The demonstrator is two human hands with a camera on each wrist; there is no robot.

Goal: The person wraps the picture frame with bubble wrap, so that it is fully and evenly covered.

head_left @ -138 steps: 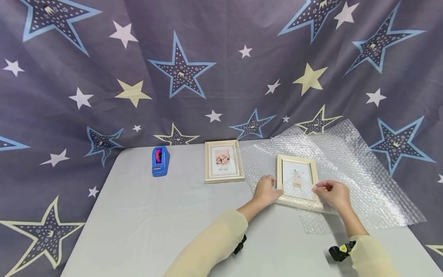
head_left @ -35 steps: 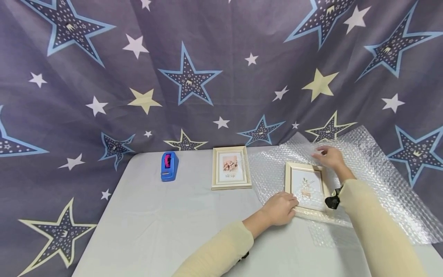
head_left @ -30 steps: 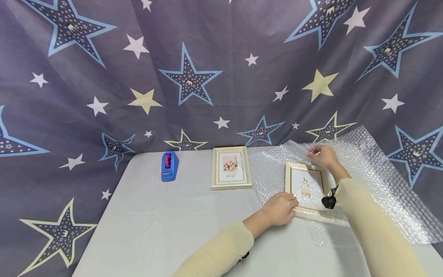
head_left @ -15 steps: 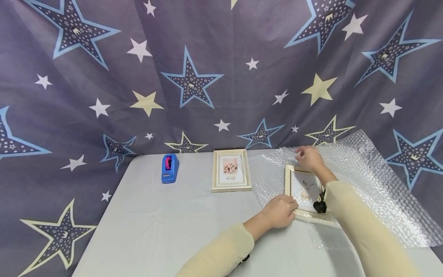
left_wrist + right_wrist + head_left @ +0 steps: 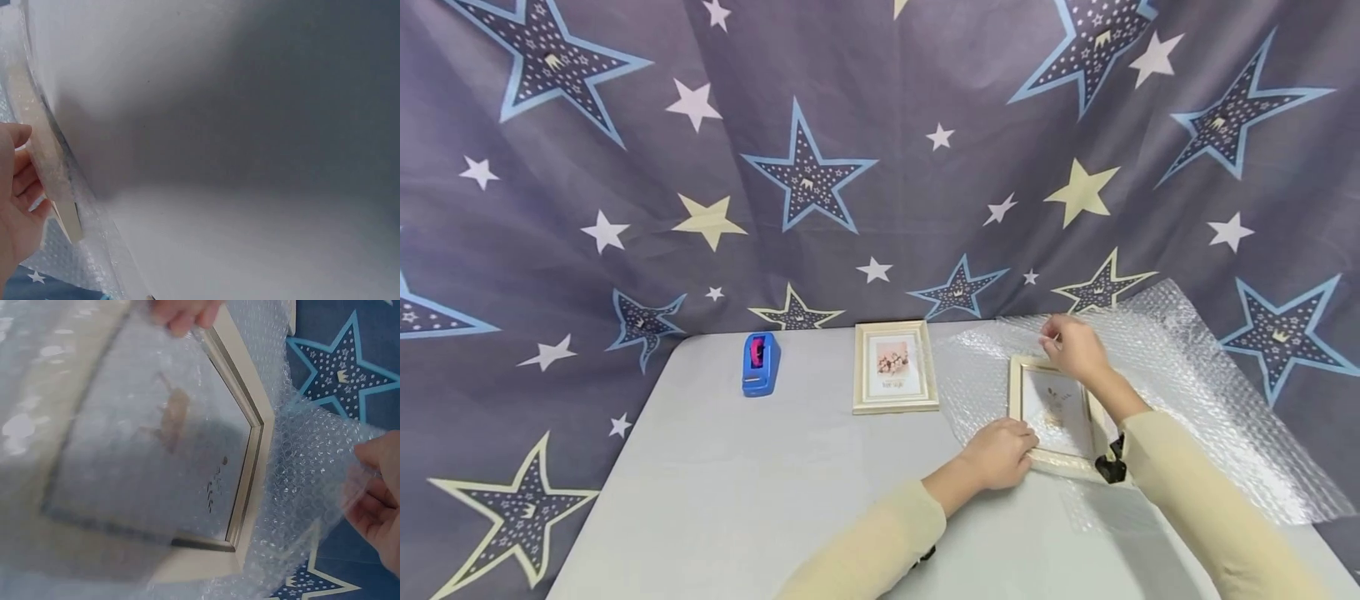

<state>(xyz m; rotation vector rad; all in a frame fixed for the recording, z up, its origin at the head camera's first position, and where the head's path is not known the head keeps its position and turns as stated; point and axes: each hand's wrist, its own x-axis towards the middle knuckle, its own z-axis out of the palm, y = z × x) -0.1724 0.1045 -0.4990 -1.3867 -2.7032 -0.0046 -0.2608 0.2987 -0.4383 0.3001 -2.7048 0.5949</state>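
Observation:
A cream picture frame (image 5: 1054, 410) lies on a sheet of bubble wrap (image 5: 1213, 425), with part of the sheet folded over its near part. My left hand (image 5: 996, 456) holds the frame's near left corner, through the wrap; in the left wrist view the thumb and fingers (image 5: 22, 134) stand around the frame's side. Beyond the frame's far edge, my right hand (image 5: 1075, 348) pinches an edge of the bubble wrap. The right wrist view shows that thumb and fingers (image 5: 375, 453) on a lifted piece of wrap, beside the frame. My right forearm hides the frame's right side.
A second picture frame (image 5: 895, 368) with a flower print lies to the left, its right edge by the wrap. Farther left stands a blue tape dispenser (image 5: 761, 365). A star-patterned curtain (image 5: 880, 167) hangs behind the white table (image 5: 737, 500).
My right hand has gone from the frame's right side to beyond its far edge, then leftward, drawing up bubble wrap there. My left hand has stayed at the frame's near left corner.

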